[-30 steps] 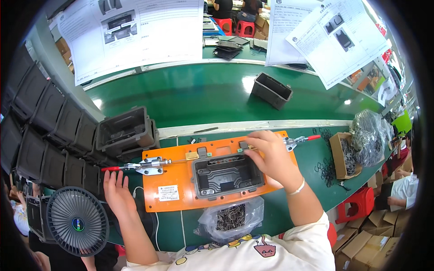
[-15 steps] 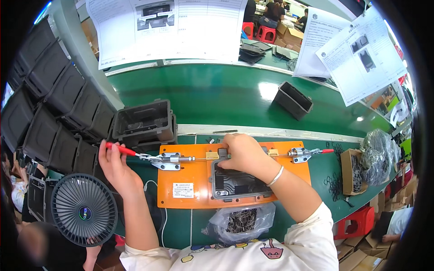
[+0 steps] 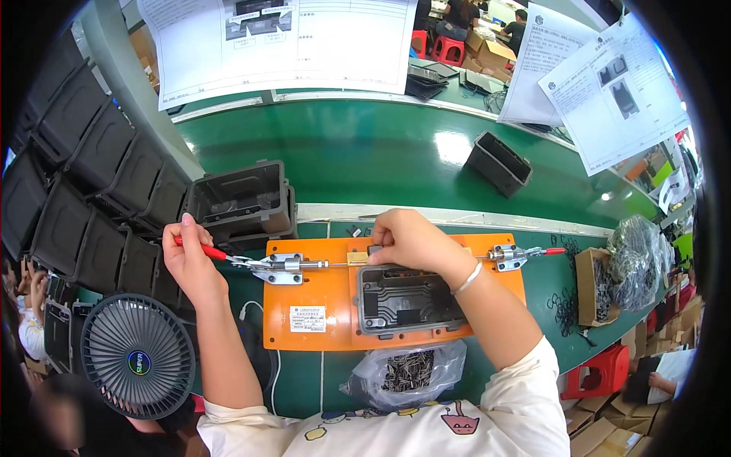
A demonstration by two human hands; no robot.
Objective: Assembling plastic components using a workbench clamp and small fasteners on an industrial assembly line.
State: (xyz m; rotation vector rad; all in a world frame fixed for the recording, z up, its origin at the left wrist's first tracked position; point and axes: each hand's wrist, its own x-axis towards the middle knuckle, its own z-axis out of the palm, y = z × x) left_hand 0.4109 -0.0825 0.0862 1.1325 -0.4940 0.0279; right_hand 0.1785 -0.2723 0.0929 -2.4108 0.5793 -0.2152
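Note:
My left hand (image 3: 190,259) is wrapped round the red handle (image 3: 214,252) of the left toggle clamp (image 3: 285,268). This clamp is mounted on an orange fixture plate (image 3: 297,301), and its rod meets a brass-coloured block (image 3: 356,259). An open-topped black plastic box (image 3: 407,305) sits in the fixture. At the box's far edge, beside that block, my right hand (image 3: 415,240) is closed with fingertips pinched on a small black piece (image 3: 372,250), mostly covered by the fingers. A second toggle clamp (image 3: 506,257) with a red handle stands on the plate's right end.
A clear bag of small metal pins (image 3: 407,372) lies in front of the fixture. Stacked black boxes (image 3: 84,183) and a fan (image 3: 137,356) stand at left, more boxes (image 3: 240,202) behind. A carton of black parts (image 3: 598,289) is at right. Paper sheets (image 3: 282,61) hang ahead.
My left hand has closed round the red handle, its fingers spread before. My right hand has shifted slightly toward the far edge, showing more of the box's inside.

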